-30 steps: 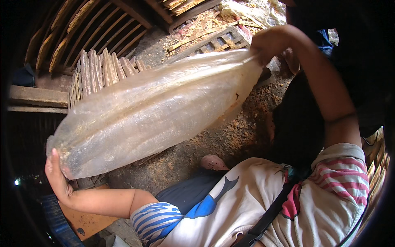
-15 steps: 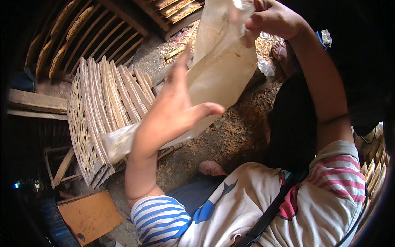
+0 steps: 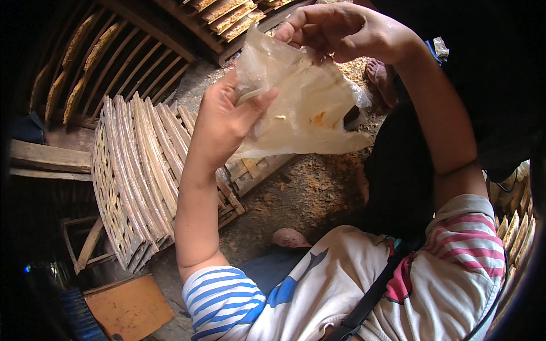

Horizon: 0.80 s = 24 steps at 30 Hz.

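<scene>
Some open floor [image 3: 301, 193] lies near, then a cloudy plastic sheet [image 3: 318, 108], raised. The left hand [image 3: 222, 122] pinches its left edge; the right hand [image 3: 369, 35] curls its fingers at the far edge, pinch unclear. Woven racks [image 3: 133, 170] stand left, slatted shelves [image 3: 102, 48] far left.

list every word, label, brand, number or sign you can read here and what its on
None: no readable text in this view.
Plastic sheet: creases and orange-yellow marks, no lettering visible.
Shirt: coloured shapes and striped sleeves, no lettering visible.
Orange board: scuffs, no lettering visible.
Small pale scrap at upper right: too small to tell whether it bears print.
Dark outer areas: too dark to tell.
</scene>
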### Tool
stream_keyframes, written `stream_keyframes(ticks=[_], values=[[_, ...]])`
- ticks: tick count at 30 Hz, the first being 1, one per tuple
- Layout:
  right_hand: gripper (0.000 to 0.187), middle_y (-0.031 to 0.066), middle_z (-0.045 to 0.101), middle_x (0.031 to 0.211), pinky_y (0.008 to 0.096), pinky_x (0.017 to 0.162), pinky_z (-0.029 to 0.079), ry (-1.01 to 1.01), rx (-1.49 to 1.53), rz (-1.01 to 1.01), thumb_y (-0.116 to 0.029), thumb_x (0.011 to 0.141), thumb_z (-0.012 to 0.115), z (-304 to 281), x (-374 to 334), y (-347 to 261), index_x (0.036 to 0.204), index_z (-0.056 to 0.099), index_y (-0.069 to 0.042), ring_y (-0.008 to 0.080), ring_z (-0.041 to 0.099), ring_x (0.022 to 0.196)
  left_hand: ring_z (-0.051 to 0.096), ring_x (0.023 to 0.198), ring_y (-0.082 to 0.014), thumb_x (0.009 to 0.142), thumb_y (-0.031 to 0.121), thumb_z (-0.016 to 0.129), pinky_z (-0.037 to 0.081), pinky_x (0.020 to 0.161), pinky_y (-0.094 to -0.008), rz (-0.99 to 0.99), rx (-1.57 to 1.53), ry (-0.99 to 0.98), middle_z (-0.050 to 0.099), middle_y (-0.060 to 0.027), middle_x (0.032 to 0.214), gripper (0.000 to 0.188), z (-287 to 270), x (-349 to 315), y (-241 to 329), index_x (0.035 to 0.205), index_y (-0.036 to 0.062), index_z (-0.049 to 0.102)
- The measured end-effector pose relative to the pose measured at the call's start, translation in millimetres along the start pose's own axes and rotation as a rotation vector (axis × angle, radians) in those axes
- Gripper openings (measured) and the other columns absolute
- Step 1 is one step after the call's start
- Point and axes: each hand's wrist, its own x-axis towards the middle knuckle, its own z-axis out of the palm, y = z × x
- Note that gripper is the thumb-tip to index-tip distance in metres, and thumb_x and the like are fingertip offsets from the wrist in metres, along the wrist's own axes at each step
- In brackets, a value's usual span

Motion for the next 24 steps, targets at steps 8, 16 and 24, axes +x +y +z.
stream_keyframes(ticks=[8,16,24], values=[[0.067,0.0137,0.070,0.101,0.0335,0.081,0.051,0.109,-0.215,0.266,-0.042,0.078,0.083,70.0,30.1,21.6,0.120,0.061,0.005,0.0213,0.066,0.092,0.068,0.089,-0.0113,0.093,0.018,0.070,0.057,0.075,-0.0272,0.231,0.236,0.109,0.071,-0.0061,0.101,0.028,-10.5,-12.7,6.0,0.117,0.0028,0.063],[0.053,0.0134,0.074,0.090,0.0348,0.080,0.052,-0.118,-0.504,0.349,-0.045,0.078,0.081,70.7,24.3,2.6,0.108,0.072,-0.002,0.0234,0.070,0.084,0.066,0.082,-0.0088,0.095,0.020,0.068,0.058,0.069,-0.0257,0.402,0.326,0.186,0.070,-0.0035,0.098,0.027,-41.7,-29.2,33.3,0.114,0.0022,0.062],[0.055,0.0140,0.072,0.097,0.0329,0.086,0.051,0.296,0.026,0.385,-0.035,0.077,0.085,118.4,36.0,2.0,0.112,0.066,0.003,0.0218,0.069,0.091,0.063,0.087,-0.0066,0.094,0.015,0.070,0.051,0.076,-0.0229,0.465,0.349,0.292,0.069,-0.0020,0.099,0.022,-36.7,-34.7,31.9,0.110,0.0023,0.062]])
